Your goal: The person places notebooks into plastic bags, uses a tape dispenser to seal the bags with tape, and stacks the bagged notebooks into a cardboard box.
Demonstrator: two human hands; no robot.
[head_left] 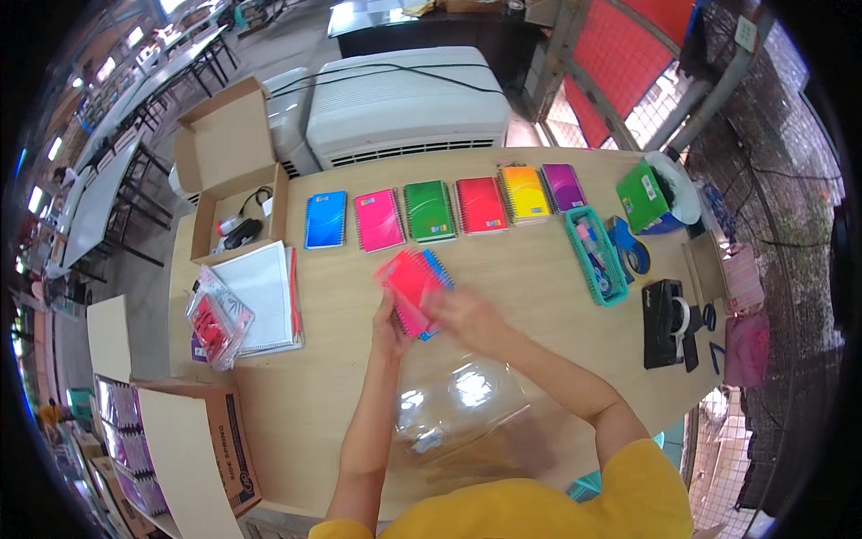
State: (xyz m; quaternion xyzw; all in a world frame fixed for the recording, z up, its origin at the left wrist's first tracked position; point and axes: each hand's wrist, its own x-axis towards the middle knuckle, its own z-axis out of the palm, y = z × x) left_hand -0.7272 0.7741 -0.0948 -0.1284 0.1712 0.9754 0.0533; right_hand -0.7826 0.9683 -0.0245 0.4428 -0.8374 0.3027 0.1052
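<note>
Above the middle of the table, my left hand is closed on the lower left side of a small stack of spiral notebooks. A pink-red cover is on top, smeared by motion, and a blue notebook shows underneath. My right hand is at the stack's right side, its fingers blurred, so their grip is unclear. Beyond lies a row of spiral notebooks: blue, pink, green, red, yellow and purple. Clear plastic wrapping lies between my forearms.
Left are an open cardboard box, a white pad, a plastic-wrapped red item and a larger carton. Right are a teal basket, a blue tape dispenser, a black tape dispenser and a green box.
</note>
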